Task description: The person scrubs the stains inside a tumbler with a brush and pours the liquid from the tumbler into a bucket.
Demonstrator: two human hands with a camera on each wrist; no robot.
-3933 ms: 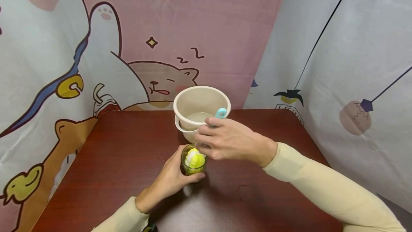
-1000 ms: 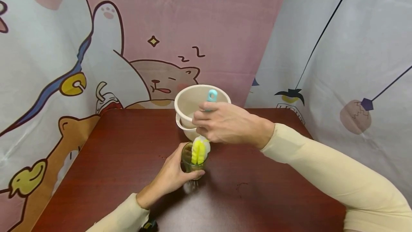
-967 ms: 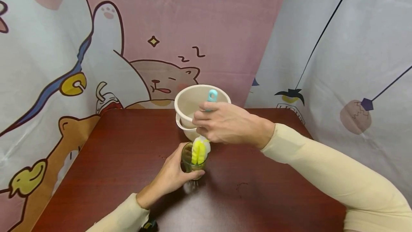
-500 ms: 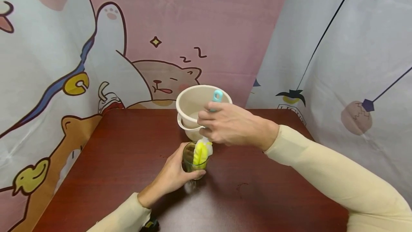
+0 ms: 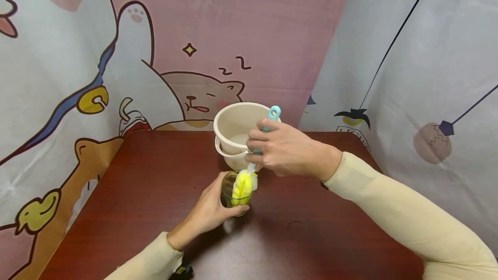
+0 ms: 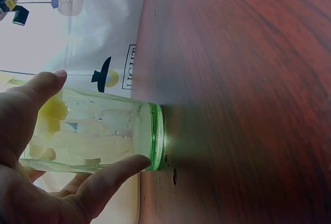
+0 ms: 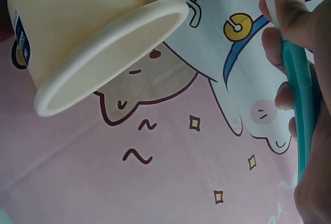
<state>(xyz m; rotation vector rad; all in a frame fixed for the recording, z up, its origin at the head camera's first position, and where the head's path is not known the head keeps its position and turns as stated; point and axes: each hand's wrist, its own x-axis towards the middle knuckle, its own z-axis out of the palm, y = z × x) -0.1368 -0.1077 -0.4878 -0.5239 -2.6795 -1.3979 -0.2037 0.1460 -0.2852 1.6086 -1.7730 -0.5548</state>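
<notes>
My left hand (image 5: 212,206) grips a green-tinted drinking glass (image 6: 103,131) round its side, close over the table. In my right hand (image 5: 285,148) is the teal handle (image 7: 298,74) of a sponge bottle brush. Its yellow and white sponge head (image 5: 243,187) sits in the mouth of the glass, with the upper part above the rim. The handle's looped end sticks up past my right fingers, tilted to the right. Through the glass wall in the left wrist view, a yellow patch of sponge (image 6: 53,111) shows near the mouth end.
Just behind the glass stands a cream bucket (image 5: 229,124) with a handle, some liquid visible inside. The dark red table (image 5: 163,172) ends at a printed curtain (image 5: 280,33). A small black object (image 5: 182,271) is by my left sleeve. Drops lie on the tabletop.
Over the last second the brush handle has tilted further right and my right hand has shifted slightly right. Earlier the sponge sat deeper in the glass. The left hand keeps its grip.
</notes>
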